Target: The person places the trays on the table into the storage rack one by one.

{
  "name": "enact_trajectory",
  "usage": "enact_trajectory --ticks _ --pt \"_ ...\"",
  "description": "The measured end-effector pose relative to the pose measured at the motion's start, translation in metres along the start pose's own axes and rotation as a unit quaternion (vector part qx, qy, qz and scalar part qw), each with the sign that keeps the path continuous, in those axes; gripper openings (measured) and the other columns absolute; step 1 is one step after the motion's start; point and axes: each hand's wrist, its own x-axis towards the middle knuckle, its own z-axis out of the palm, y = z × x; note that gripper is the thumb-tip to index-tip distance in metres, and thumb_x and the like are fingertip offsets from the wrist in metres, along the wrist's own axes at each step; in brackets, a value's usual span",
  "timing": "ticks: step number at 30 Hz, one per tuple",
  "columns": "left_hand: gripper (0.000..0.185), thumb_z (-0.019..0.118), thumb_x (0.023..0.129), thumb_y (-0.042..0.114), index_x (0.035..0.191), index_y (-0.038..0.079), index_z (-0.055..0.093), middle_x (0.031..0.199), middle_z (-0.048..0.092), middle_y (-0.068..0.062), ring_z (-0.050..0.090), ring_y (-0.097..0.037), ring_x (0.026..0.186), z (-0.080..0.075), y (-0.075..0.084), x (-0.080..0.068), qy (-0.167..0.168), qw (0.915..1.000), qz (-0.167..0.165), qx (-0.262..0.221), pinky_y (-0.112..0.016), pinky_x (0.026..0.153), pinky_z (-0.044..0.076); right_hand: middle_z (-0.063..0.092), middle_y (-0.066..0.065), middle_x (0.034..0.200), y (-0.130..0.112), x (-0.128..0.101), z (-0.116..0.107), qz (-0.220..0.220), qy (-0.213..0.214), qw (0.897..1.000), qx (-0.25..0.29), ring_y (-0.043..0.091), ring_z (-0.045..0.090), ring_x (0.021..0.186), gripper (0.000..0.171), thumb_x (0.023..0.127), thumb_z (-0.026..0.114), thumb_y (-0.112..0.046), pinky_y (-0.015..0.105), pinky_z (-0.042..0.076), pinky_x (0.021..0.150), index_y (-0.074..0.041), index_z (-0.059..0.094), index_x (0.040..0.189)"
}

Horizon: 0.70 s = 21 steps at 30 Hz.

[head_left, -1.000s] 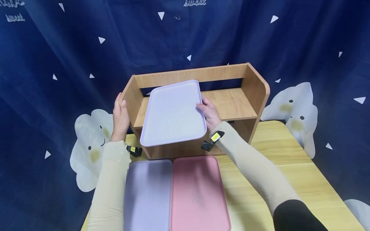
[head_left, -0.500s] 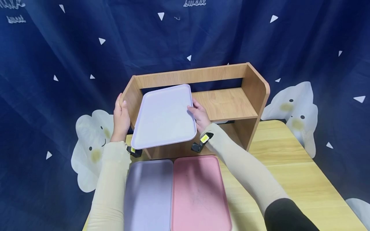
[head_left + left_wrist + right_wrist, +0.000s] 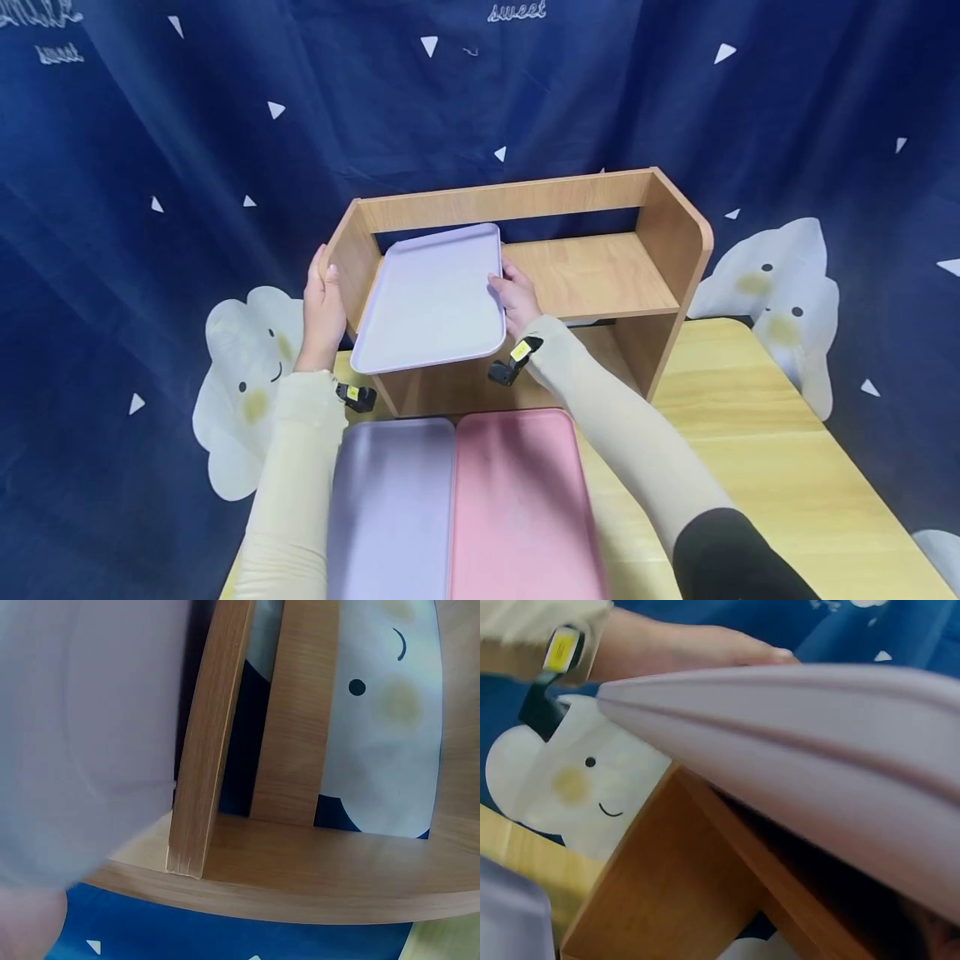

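A pale lilac tray (image 3: 435,300) is tilted over the left part of the wooden shelf unit (image 3: 592,267), its near end jutting out past the upper board. My right hand (image 3: 517,300) grips the tray's right rim, thumb on top. My left hand (image 3: 322,321) holds the front edge of the unit's left side panel between fingers and thumb. The right wrist view has the tray's underside (image 3: 795,742) close up, with the left hand (image 3: 690,652) beyond it. In the left wrist view the tray (image 3: 112,690) is blurred beside the shelf board (image 3: 206,742).
Another lilac tray (image 3: 393,508) and a pink tray (image 3: 525,508) lie side by side on the yellow wooden table (image 3: 750,450), in front of the unit. A dark blue curtain (image 3: 585,100) with white clouds and triangles hangs behind.
The right hand has shifted the tray leftward, then slightly inward over the upper board. The left hand has stayed on the side panel. The head view has turned a little.
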Motion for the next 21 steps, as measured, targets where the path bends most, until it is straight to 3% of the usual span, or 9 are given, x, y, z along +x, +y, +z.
enact_trajectory --ticks 6,10,18,21 --pt "0.051 0.032 0.102 0.037 0.151 0.027 0.019 0.153 0.028 0.0 0.031 -0.023 0.136 0.0036 0.0005 -0.0007 -0.003 0.9999 0.009 -0.005 -0.049 0.111 0.023 0.036 0.013 0.149 0.0025 0.0033 0.0011 -0.039 0.005 0.993 -0.107 0.021 0.036 0.132 0.053 0.095 0.042 0.005 0.033 0.03 0.109 -0.005 0.032 0.146" --pt "0.051 0.032 0.102 0.037 0.151 0.026 0.019 0.153 0.028 0.0 0.03 -0.021 0.137 0.0033 -0.0002 -0.0007 -0.003 0.9999 0.014 0.001 -0.048 0.112 0.022 0.033 0.015 0.149 0.0039 0.0055 0.0002 -0.04 -0.016 0.986 -0.161 0.023 0.035 0.132 0.055 0.093 0.038 0.009 0.034 0.03 0.11 -0.002 0.028 0.147" --pt "0.052 0.032 0.102 0.039 0.151 0.026 0.019 0.153 0.028 0.002 0.029 -0.02 0.138 -0.0002 -0.0031 0.0013 0.001 0.9998 0.017 0.008 -0.048 0.113 0.021 0.023 0.014 0.154 0.0034 0.0059 0.0037 -0.04 -0.044 0.977 -0.207 0.021 0.022 0.14 0.057 0.094 0.036 0.008 0.034 0.019 0.114 -0.001 0.02 0.148" --pt "0.052 0.031 0.102 0.041 0.151 0.027 0.019 0.153 0.028 0.002 0.03 -0.02 0.138 -0.0002 -0.0033 0.0015 0.0 0.9998 0.017 0.012 -0.048 0.113 0.022 0.022 0.011 0.155 0.0022 0.0062 0.002 -0.013 -0.048 0.98 -0.194 0.022 0.026 0.138 0.058 0.096 0.037 0.004 0.041 0.026 0.111 -0.005 0.019 0.15"
